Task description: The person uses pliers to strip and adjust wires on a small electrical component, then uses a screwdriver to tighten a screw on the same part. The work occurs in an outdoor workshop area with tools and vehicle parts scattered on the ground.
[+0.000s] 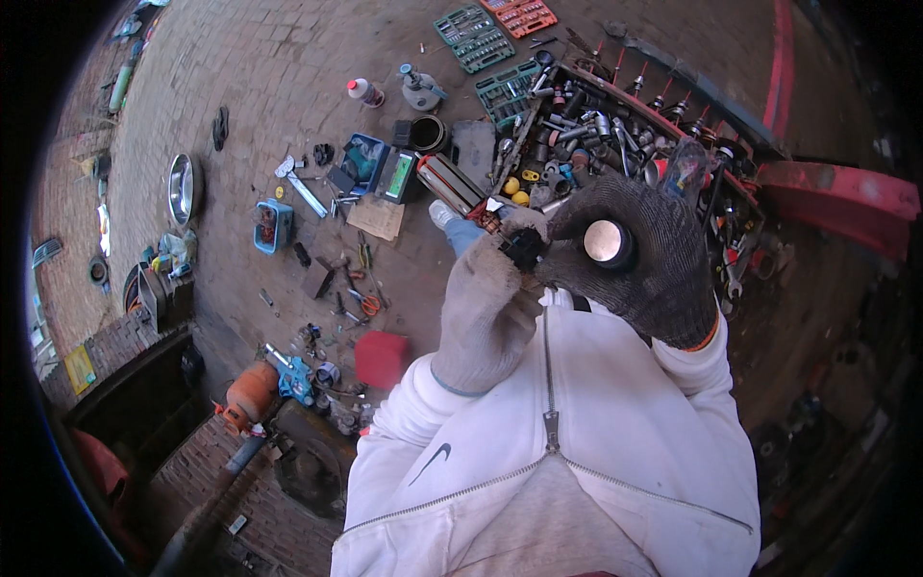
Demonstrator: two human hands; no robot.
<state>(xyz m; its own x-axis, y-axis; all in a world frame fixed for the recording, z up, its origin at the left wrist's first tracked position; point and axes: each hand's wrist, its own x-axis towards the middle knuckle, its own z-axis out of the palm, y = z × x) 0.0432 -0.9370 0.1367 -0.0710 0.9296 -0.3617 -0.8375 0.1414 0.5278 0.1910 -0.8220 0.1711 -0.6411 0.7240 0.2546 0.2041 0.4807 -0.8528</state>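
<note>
Both of my hands wear knitted work gloves and are raised close together in front of my chest. My left hand (pixel 488 310), in a light grey glove, is closed on a small black part (pixel 524 249) whose kind I cannot make out. Dark grey covers my right hand (pixel 656 264), whose fingers wrap round a dark cylinder (pixel 608 244) with a pale, round end face turned up. The cylinder's lower part is hidden in the glove. Fingertips of the two hands nearly meet, and I cannot tell whether the two held things touch.
Beyond my hands stands a tray heaped with sockets and tools (pixel 601 125). Green socket cases (pixel 476 43) and an orange case (pixel 519 14) lie behind. On the left are a blue bin (pixel 273 227), a metal bowl (pixel 181 189), a red stool (pixel 382 360) and an orange gas cylinder (pixel 252 389).
</note>
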